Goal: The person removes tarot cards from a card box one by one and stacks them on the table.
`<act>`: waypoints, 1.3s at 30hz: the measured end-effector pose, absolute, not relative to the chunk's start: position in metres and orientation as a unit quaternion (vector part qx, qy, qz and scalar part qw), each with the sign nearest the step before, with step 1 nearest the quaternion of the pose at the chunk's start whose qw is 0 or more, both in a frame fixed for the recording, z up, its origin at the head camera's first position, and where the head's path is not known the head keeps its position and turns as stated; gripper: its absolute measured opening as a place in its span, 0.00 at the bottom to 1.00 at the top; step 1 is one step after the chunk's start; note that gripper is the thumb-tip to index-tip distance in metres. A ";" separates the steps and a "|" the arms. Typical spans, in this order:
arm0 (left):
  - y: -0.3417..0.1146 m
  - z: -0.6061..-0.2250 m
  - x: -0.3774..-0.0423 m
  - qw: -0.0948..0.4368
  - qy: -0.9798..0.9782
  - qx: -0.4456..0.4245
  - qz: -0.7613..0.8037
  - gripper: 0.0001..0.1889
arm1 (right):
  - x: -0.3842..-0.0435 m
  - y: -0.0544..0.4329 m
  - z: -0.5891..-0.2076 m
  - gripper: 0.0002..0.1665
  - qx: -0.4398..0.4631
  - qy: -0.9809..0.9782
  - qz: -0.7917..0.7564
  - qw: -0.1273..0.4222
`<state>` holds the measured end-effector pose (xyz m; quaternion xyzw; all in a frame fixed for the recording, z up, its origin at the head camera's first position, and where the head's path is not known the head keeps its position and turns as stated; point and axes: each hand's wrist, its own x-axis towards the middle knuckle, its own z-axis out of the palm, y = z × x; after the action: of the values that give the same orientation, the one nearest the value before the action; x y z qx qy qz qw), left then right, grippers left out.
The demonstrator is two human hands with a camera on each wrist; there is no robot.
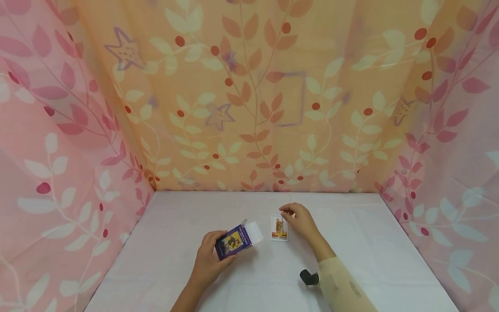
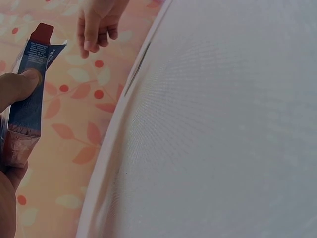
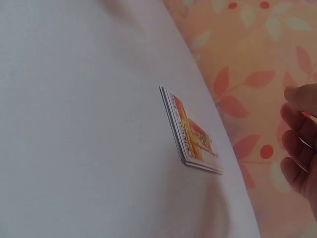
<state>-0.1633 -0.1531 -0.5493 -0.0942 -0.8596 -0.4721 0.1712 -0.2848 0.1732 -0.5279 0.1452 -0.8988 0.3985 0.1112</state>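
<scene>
nearest us, the left hand (image 1: 206, 262) grips the small purple cardboard card box (image 1: 233, 242), its white flap hanging open above the white tabletop (image 1: 156, 260). just beyond, a thin stack of picture cards with orange faces (image 1: 280, 228) lies flat on the tabletop, out of the box already. the right hand (image 1: 301, 221) hovers at the stack's far edge, fingers loosely curled, holding nothing. behind, a leaf-print curtain (image 1: 249, 108). cards look unpacked; whether the box is emptied, can't tell.

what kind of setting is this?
Likely a makeshift recording booth: a white table walled on three sides by leaf-print curtains, with only a card box and small card stack out.
</scene>
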 end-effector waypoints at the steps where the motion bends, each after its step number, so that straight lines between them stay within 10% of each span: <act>1: -0.153 -0.549 -0.163 0.171 -0.860 -0.094 -0.472 0.40 | -0.282 0.172 -0.526 0.08 0.146 -0.897 0.402 0.114; 39: -0.153 -0.552 -0.164 0.165 -0.862 -0.099 -0.469 0.42 | -0.213 0.137 -0.508 0.08 0.203 -0.839 0.478 0.164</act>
<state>-0.1638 -0.1527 -0.5517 -0.0989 -0.8620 -0.4688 0.1654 -0.2134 0.1370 -0.5078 0.2028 -0.8389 0.4778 0.1636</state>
